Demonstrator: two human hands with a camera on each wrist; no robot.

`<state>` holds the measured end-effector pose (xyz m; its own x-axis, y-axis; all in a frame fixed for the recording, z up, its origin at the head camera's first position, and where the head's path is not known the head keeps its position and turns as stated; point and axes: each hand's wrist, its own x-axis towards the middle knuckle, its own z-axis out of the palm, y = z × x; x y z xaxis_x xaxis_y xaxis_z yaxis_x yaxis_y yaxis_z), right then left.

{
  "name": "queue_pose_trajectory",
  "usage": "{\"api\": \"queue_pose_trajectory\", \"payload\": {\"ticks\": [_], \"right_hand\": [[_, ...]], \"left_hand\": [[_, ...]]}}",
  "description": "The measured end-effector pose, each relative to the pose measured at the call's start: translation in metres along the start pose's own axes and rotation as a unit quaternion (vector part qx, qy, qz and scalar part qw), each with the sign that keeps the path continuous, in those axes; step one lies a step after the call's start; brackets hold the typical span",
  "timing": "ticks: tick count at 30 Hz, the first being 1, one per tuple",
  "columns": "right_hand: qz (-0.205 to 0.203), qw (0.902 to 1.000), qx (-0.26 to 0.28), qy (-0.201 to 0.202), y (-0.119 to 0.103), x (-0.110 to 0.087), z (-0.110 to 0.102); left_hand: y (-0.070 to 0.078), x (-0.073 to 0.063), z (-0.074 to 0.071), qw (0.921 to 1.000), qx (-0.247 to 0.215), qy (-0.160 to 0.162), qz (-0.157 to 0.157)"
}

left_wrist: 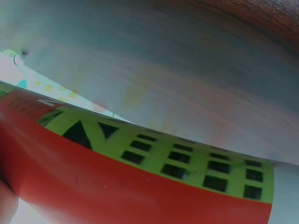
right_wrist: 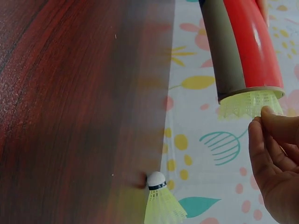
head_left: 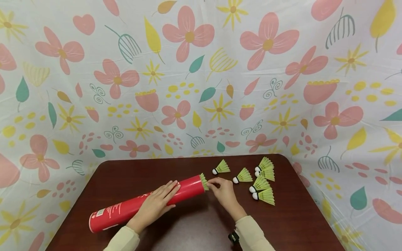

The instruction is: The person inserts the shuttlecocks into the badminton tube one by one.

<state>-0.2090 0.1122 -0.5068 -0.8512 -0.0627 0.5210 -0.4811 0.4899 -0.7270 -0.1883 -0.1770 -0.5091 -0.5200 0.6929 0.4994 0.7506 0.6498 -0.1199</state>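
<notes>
On my head feed, the red tube (head_left: 128, 209) lies slantwise over the table, its mouth facing right and a little away from the person. A yellow shuttlecock (head_left: 203, 181) sits in that mouth, with only the edge of its skirt showing outside the rim.

I see the right hand (head_left: 224, 193) just beyond the mouth, wrist bent so the fingers point back toward the tube. Its thumb and forefinger meet at the skirt's edge, pinching it, as the right wrist feed also shows me; the other fingers fold in.

The left hand (head_left: 157, 202) holds the tube about mid-length, back of the hand up, fingers laid together over the top and thumb apart on the near side. Its wrist camera gives me mostly the tube's red wall and a green band (left_wrist: 217, 175) with dark squares.

Both forearms come in from the near edge in pale sleeves (head_left: 125, 238). Right of the right hand I count six loose shuttlecocks (head_left: 243, 176) on the dark brown table (head_left: 194, 232): two singles and two overlapping pairs. Behind hangs a flower-printed cloth (head_left: 201, 87).
</notes>
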Motion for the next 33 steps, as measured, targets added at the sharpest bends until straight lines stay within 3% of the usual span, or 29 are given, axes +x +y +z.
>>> {"api": "queue_pose_trajectory", "payload": {"ticks": [15, 22, 30, 33], "right_hand": [[0.002, 0.9996, 0.02, -0.019, -0.003, 0.0, 0.011], [-0.031, 0.999, 0.019, -0.024, 0.003, 0.001, 0.012], [-0.037, 0.9974, 0.024, -0.057, 0.009, 0.001, 0.003], [-0.017, 0.9975, 0.019, -0.066, 0.011, 0.003, -0.004]], "left_hand": [[-0.002, -0.002, 0.004, 0.9998, 0.0, 0.015, 0.011], [-0.002, -0.002, 0.007, 0.9999, -0.002, 0.011, 0.007], [-0.004, -0.005, 0.009, 0.9999, -0.001, 0.011, 0.008], [-0.004, -0.005, 0.008, 1.0, -0.001, 0.008, 0.005]]}}
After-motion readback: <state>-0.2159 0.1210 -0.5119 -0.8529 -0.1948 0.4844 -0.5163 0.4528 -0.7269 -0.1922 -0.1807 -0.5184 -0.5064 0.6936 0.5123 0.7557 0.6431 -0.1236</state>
